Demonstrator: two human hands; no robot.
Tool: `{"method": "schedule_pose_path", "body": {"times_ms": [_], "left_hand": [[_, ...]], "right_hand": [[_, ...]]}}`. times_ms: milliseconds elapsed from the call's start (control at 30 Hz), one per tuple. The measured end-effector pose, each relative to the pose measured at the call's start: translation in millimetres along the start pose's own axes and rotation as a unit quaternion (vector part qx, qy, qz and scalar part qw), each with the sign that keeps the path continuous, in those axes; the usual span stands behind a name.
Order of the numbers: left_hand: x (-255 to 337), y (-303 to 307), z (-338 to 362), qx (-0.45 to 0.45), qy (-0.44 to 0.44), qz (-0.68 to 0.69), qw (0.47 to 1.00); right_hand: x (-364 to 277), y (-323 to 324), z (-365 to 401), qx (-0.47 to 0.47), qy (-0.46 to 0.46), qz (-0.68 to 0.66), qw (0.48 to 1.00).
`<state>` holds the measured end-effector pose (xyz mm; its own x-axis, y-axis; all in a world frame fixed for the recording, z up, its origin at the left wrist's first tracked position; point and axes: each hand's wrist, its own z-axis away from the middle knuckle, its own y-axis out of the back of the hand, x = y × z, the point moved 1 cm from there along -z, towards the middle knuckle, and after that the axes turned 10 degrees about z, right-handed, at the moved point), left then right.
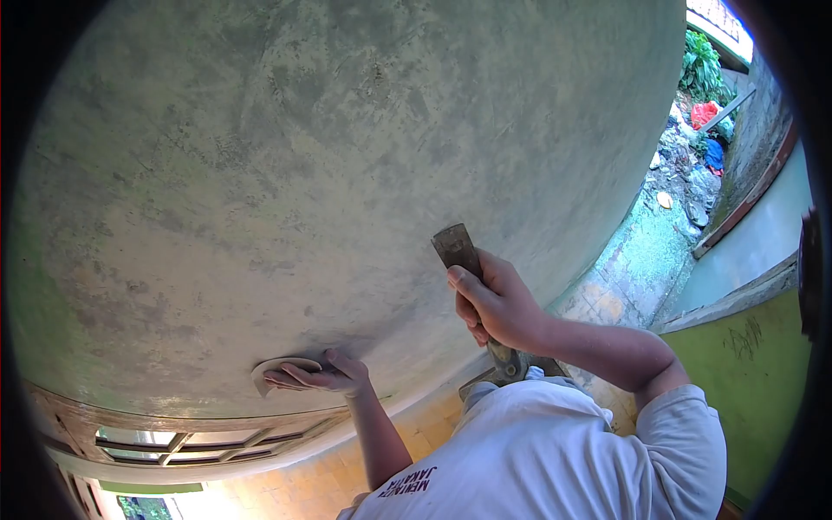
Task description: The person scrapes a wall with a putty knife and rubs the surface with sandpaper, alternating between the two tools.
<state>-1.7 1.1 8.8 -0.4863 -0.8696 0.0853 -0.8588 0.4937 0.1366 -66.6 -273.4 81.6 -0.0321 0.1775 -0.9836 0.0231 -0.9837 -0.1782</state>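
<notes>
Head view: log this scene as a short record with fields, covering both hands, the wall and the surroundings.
left hand: holds a thin rounded plate near the wall
right hand: grips a handled tool, its squared end pointing up
wall: mottled grey and whitish, greenish at the left
lower left: a paned window frame
upper right: leafy plants, a red item, a blue item
clothing: white shirt with dark lettering
unclear: whether the plate touches the wall

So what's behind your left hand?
Behind the left hand there's a thin, curved piece, with the big wall behind that. The piece's edge pokes out past the fingers. The hand covers the rest, so I can't see its whole shape.
</notes>
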Motion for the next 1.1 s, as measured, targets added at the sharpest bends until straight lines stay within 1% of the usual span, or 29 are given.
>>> {"method": "schedule_pose_path", "body": {"times_ms": [133, 200, 233, 300, 333, 467, 533, 567, 633, 800, 867, 900, 967, 1033, 1100], "left_hand": [[1.6, -0.4, -2.4, -0.001, -0.010, 0.000, 1.000], [0.8, -2.0, -2.4, 0.005, -0.010, 0.008, 1.000], [-0.2, -1.8, -1.0, 0.005, -0.005, 0.004, 1.000], [-0.4, -0.9, 0.6, 0.003, 0.000, 0.001, 1.000], [-0.3, -1.0, 0.2, 0.002, -0.005, 0.000, 1.000], [-0.3, -0.7, -1.1, 0.003, -0.013, -0.003, 1.000], [0.1, -0.6, -2.2, 0.002, -0.015, -0.007, 1.000], [0.4, -0.6, -2.1, 0.001, -0.017, -0.011, 1.000], [-2.0, -1.2, -0.5, 0.003, -0.017, -0.004, 1.000], [-3.7, -0.4, 1.1, 0.004, -0.014, 0.001, 1.000], [-3.1, -1.3, -0.4, 0.007, -0.020, 0.004, 1.000], [-3.4, -1.6, -1.3, 0.008, -0.019, 0.003, 1.000], [-2.3, -1.6, -1.2, 0.010, -0.022, 0.001, 1.000], [-2.1, -2.3, -0.6, 0.012, -0.022, -0.002, 1.000], [-2.6, -1.2, -0.4, 0.012, -0.023, -0.008, 1.000]], "right_hand": [[-1.6, -2.5, 13.2, -0.007, 0.005, -0.034, 0.999], [5.9, -1.2, 21.6, -0.036, -0.036, -0.010, 0.999], [6.5, -0.6, 18.9, -0.037, -0.036, -0.009, 0.999], [5.0, 1.8, 9.8, -0.039, -0.015, 0.007, 0.999], [-4.4, 2.0, 0.7, -0.003, 0.003, -0.015, 1.000], [-6.8, -0.8, 12.3, -0.008, 0.003, -0.034, 0.999], [2.0, -0.8, 20.6, -0.032, -0.044, -0.013, 0.998], [4.7, -0.2, 16.1, -0.031, -0.044, -0.011, 0.998], [6.5, 0.3, 3.5, -0.013, -0.010, -0.004, 1.000], [-4.4, -0.7, 9.7, 0.007, 0.014, -0.052, 0.999], [3.5, 0.4, 16.7, -0.035, -0.032, -0.020, 0.999], [4.4, 0.1, 12.5, -0.037, -0.032, -0.019, 0.999], [3.4, 0.6, 1.7, -0.012, -0.005, -0.013, 1.000], [-0.3, -0.2, 0.2, -0.008, -0.001, -0.029, 1.000], [-2.7, 0.5, 5.8, 0.016, -0.008, -0.059, 0.998]]}}
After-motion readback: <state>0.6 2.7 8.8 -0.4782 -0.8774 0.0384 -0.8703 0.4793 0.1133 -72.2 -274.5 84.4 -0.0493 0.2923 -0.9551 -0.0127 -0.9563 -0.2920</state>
